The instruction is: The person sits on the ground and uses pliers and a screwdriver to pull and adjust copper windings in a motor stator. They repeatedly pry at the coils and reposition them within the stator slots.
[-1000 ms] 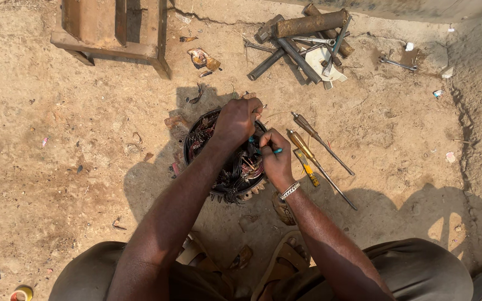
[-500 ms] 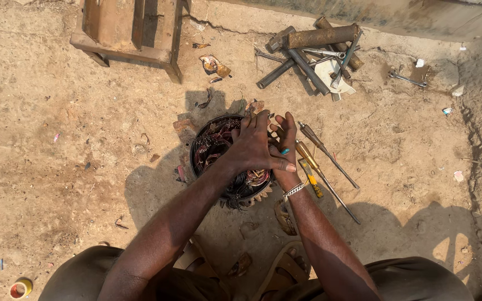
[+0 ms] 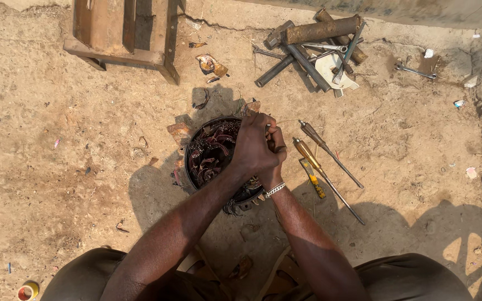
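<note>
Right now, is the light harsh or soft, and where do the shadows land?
Head view: hard sunlight, sharp focus, no blur. The hands, left hand over right hand, cast a dark shadow down-left of the round metal part; more shadow patches darken the sandy ground at lower right.

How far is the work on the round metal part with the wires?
Done: the round metal part lies open on the sandy ground, dark reddish wires exposed. In hand: left hand and right hand press together at its right rim. Left: many wires remain inside; the screwdrivers lie unused beside it.
</note>
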